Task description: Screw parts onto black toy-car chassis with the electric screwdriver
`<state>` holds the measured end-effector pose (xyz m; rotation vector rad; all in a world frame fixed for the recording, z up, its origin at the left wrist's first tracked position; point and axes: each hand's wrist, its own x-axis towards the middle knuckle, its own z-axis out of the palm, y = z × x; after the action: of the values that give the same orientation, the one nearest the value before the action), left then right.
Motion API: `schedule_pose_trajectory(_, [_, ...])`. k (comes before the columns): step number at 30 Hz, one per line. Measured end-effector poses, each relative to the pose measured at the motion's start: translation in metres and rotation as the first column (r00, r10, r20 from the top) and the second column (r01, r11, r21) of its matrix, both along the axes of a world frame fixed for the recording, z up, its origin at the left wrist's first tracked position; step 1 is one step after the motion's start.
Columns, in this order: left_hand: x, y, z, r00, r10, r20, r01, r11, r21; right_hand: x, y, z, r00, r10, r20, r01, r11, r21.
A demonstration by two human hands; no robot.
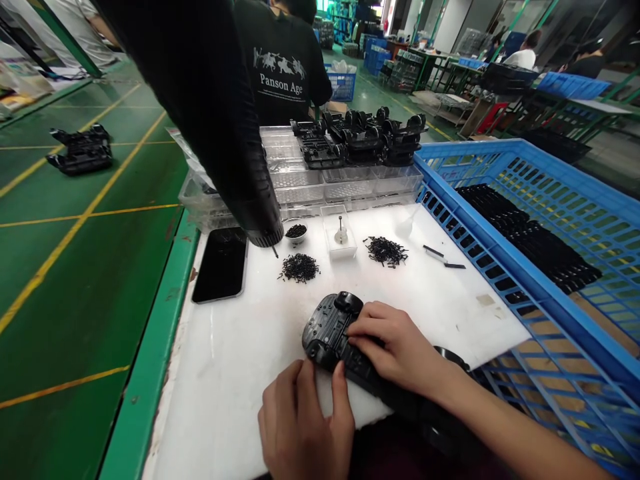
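Black moulded plastic fills our hands: a ribbed housing [333,333] lies on the white padded top of the table [220,407], near its front edge. Our right hand [395,347] curls across it with the fingers pressing down, while our left hand [305,420] clasps its near side between thumb and fingers. Both hands are closed on it, apparently to keep this hard, knobbly shape steady.

Ahead of us, two loose heaps of small black screws [299,268] and [385,252] lie spread low, probably so that single ones are easy to pick out. A small white dish [296,233] holds more. Between the heaps stands a clear plastic box [340,233] with a metal pin upright inside. A black-sleeved electric screwdriver [260,200] hangs, bit down, just above a dark phone [220,264], likely placed to be within easy reach. Beyond, clear ribbed trays [300,187] carry black assemblies [357,137], and a blue plastic crate [500,220] to our right holds tightly packed rows of black parts [525,233].
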<state>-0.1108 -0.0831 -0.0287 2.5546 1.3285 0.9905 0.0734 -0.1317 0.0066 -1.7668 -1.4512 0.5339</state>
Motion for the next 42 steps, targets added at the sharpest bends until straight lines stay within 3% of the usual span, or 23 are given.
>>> schedule_pose_trajectory(42, [0.0024, -0.0003, 0.0016, 1.0, 0.0, 0.002, 0.0, 1.0, -0.027, -0.0037, 0.001, 0.0009, 0.992, -0.008, 0.126, 0.009, 1.0, -0.005])
